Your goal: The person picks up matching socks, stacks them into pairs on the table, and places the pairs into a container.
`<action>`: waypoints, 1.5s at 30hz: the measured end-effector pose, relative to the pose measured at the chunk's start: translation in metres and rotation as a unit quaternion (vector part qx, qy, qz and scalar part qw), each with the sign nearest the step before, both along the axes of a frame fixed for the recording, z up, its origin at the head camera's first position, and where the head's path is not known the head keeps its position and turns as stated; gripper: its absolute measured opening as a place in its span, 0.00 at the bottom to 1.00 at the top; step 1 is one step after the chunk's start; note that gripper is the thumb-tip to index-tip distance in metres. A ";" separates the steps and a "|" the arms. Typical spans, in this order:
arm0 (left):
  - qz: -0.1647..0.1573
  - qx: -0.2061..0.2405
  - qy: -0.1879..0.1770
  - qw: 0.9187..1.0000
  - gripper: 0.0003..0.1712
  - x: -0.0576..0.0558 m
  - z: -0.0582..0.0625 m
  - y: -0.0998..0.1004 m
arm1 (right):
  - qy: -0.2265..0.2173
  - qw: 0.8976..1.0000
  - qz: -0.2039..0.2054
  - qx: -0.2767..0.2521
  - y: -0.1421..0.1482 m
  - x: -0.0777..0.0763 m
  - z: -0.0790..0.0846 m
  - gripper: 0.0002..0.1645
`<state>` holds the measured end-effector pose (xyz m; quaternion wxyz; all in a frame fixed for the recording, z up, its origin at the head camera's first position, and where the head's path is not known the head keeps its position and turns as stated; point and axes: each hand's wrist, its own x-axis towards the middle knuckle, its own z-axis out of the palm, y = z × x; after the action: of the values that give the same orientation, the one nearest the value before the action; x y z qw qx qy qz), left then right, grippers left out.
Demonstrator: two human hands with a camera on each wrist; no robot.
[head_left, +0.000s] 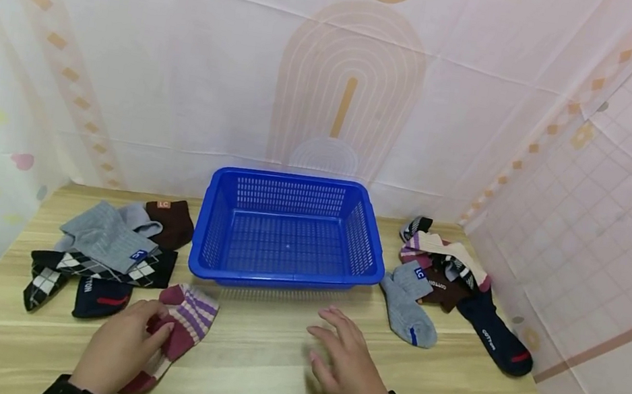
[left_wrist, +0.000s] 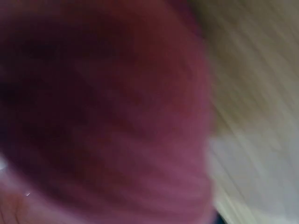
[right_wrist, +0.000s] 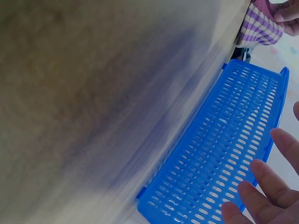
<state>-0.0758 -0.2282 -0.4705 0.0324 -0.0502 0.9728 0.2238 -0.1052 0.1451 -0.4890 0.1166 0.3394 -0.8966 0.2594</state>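
My left hand [head_left: 120,346] pinches a maroon sock [head_left: 193,318] with purple and cream bands, lifted at the front left of the table. In the left wrist view the maroon knit of this sock [left_wrist: 154,140] fills most of the picture, blurred. My right hand [head_left: 345,365] hovers over the table's front middle, fingers spread and holding nothing. The right wrist view has its fingers [right_wrist: 268,184] in front of the blue basket's slotted side. That blue plastic basket [head_left: 285,281] stands beyond both hands, with nothing inside it.
On the left lies a heap of socks: grey [head_left: 101,236], brown [head_left: 171,223], black-and-white argyle [head_left: 148,271] and navy [head_left: 101,300]. Another heap at right holds a grey sock [head_left: 410,306], a navy sock [head_left: 497,336] and striped ones [head_left: 449,247]. Printed cloth [head_left: 200,71] hangs behind the table.
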 end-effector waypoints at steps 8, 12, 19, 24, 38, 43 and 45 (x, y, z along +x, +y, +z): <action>-0.014 0.017 0.026 0.999 0.10 0.004 0.011 0.009 | -0.001 1.000 0.008 0.011 -0.001 0.002 -0.001 0.20; -0.021 0.025 0.060 0.998 0.07 0.008 0.018 0.015 | -0.002 1.000 0.013 0.010 -0.004 0.002 -0.001 0.20; -0.024 0.035 0.095 0.995 0.06 0.010 0.031 0.024 | 0.018 0.999 0.027 0.012 -0.011 0.001 -0.001 0.22; -0.023 0.047 0.131 0.990 0.07 0.012 0.040 0.031 | 0.034 0.999 0.043 0.005 -0.016 0.002 0.001 0.23; -0.017 0.078 0.191 0.978 0.07 0.017 0.056 0.050 | 0.097 0.987 0.130 -0.021 -0.046 0.007 0.014 0.23; -0.016 0.092 0.199 0.975 0.07 0.017 0.064 0.059 | 0.130 0.980 0.140 -0.050 -0.058 0.008 0.021 0.21; -0.017 0.104 0.200 0.974 0.07 0.016 0.068 0.063 | 0.147 0.977 0.139 -0.064 -0.064 0.008 0.024 0.21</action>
<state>-0.0600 -0.1649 -0.4029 -0.1545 0.0157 0.9318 0.3282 -0.0977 0.0813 -0.4649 0.2317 0.4866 -0.7955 0.2768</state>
